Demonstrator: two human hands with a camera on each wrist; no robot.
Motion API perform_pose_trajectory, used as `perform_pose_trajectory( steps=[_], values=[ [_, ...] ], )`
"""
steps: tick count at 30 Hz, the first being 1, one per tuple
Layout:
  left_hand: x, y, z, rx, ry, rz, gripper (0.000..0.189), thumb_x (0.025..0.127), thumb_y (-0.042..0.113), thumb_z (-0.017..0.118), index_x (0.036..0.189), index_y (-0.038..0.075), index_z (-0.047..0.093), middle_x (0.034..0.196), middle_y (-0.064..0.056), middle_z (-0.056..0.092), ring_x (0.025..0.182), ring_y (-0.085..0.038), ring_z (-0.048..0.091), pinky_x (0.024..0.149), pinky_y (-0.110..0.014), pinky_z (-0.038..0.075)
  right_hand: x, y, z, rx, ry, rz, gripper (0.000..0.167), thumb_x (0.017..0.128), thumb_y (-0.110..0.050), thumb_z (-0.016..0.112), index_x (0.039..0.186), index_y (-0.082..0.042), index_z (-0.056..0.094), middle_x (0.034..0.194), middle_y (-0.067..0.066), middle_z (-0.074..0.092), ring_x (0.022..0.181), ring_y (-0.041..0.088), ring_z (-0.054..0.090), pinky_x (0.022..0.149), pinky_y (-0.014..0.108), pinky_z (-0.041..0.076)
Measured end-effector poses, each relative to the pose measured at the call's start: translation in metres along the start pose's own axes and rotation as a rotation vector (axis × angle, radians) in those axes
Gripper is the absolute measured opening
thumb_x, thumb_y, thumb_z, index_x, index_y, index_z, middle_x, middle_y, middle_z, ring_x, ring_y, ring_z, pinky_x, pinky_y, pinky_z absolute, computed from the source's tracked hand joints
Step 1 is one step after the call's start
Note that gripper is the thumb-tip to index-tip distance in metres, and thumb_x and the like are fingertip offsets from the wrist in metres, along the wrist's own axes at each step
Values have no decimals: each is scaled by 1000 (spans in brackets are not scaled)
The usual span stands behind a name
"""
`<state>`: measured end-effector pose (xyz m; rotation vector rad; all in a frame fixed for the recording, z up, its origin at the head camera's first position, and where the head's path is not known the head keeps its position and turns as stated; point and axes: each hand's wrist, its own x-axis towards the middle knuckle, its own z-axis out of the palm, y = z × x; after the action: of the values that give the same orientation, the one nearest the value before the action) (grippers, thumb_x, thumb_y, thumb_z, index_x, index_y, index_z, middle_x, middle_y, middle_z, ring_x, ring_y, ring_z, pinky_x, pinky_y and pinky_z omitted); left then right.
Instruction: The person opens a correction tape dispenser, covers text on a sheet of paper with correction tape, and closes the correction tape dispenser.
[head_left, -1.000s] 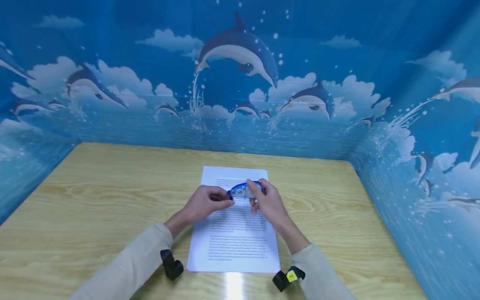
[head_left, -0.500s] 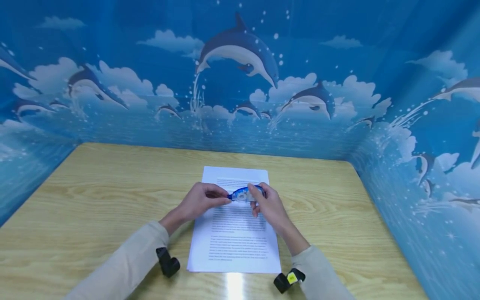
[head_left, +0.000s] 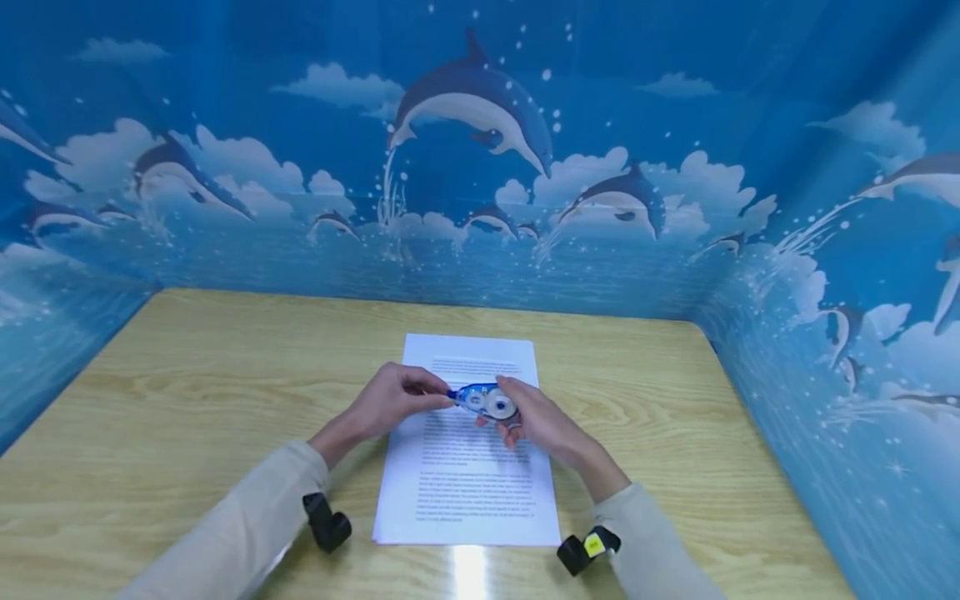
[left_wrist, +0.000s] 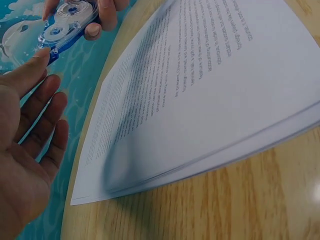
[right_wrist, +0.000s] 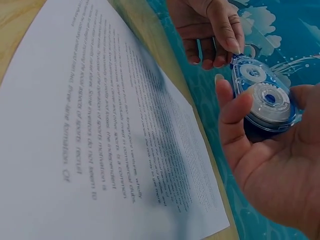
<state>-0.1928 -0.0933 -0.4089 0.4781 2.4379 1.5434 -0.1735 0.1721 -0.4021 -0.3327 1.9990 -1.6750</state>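
A blue, clear-bodied correction tape [head_left: 486, 402] is held above the printed paper [head_left: 472, 492], with two round reels showing through its casing. My right hand [head_left: 543, 421] grips the wide end; in the right wrist view its fingers [right_wrist: 235, 115] curl round the casing. At the narrow blue tip, my left hand [head_left: 386, 402] pinches with thumb and index finger. The left wrist view shows that hand's other fingers [left_wrist: 47, 122] hanging loosely bent beside the tip of the correction tape [left_wrist: 65, 27]. Whether the tip carries a separate cap is too small to tell.
The paper is a small stack of sheets lying on a wood-grain table [head_left: 247, 375]. A blue curtain [head_left: 337, 167] printed with dolphins stands along the back and sides. Black wrist cameras [head_left: 327, 523] are strapped over both light sleeves [head_left: 232, 525].
The correction tape has come slightly lower and turned, so both reels now face the head camera. My left hand has shifted a little left, still pinching the tip.
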Motion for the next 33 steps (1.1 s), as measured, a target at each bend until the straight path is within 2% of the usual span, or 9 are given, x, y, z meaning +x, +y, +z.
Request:
perform_pose_trajectory(
  steps=[5, 9, 12, 14, 17, 20, 23, 27, 33],
  values=[
    [0, 0, -1, -21, -19, 52, 21, 97, 13, 85, 113, -1, 82, 104, -5, 79, 94, -22, 72, 83, -34, 60, -1, -1, -4, 48, -42, 2, 54, 121, -34, 30, 147, 10, 48, 113, 17, 73, 75, 11, 57, 62, 22, 53],
    [0, 0, -2, 34, -39, 113, 42, 97, 16, 86, 133, -3, 75, 131, -16, 73, 119, -36, 70, 100, -50, 59, -3, -1, -8, 116, -26, 1, 43, 119, -31, 42, 135, 7, 54, 113, 16, 69, 81, 14, 60, 67, 24, 56],
    [-1, 1, -6, 206, -65, 121, 68, 96, 28, 87, 154, 1, 61, 157, -21, 57, 144, -44, 53, 116, -63, 45, -4, 0, -12, 119, -1, -20, 34, 116, -25, 53, 130, 6, 55, 114, 15, 65, 91, 18, 65, 75, 29, 60],
    [-1, 0, -9, 395, -70, 128, 82, 96, 39, 87, 162, 5, 52, 167, -23, 45, 153, -47, 41, 121, -67, 36, -5, 1, -14, 78, 22, -46, 33, 113, -20, 60, 132, 7, 57, 117, 17, 64, 100, 23, 68, 83, 33, 63],
    [-3, -2, -13, 647, -63, 144, 91, 96, 51, 83, 167, 9, 46, 173, -24, 34, 158, -49, 30, 124, -71, 28, -6, 3, -16, -22, 76, -82, 39, 108, -16, 69, 137, 7, 59, 129, 20, 66, 116, 31, 68, 96, 42, 61],
    [-3, -5, -14, 792, -52, 160, 92, 96, 57, 80, 167, 10, 45, 173, -26, 32, 159, -51, 27, 125, -72, 24, -8, 4, -17, -142, 159, -99, 42, 105, -18, 75, 140, 2, 63, 139, 18, 65, 127, 35, 63, 105, 48, 56],
    [-2, -6, -13, 825, -57, 164, 90, 98, 58, 77, 167, 10, 45, 172, -26, 33, 159, -51, 25, 125, -72, 23, -9, 3, -17, -254, 268, -88, 43, 104, -21, 78, 141, -3, 66, 144, 18, 64, 129, 35, 61, 106, 48, 52],
    [-1, -4, -10, 835, -81, 186, 88, 99, 58, 75, 168, 11, 45, 173, -26, 32, 159, -51, 26, 126, -72, 21, -12, 5, -21, -331, 408, -56, 45, 104, -19, 78, 144, -3, 66, 145, 21, 63, 129, 37, 60, 105, 51, 53],
    [6, 3, 0, 827, -150, 236, 87, 102, 57, 73, 168, 10, 44, 173, -26, 33, 159, -50, 28, 127, -69, 20, -23, 17, -45, -287, 603, -17, 45, 103, -14, 76, 144, 0, 63, 146, 27, 60, 138, 42, 54, 114, 57, 46]
  ],
)
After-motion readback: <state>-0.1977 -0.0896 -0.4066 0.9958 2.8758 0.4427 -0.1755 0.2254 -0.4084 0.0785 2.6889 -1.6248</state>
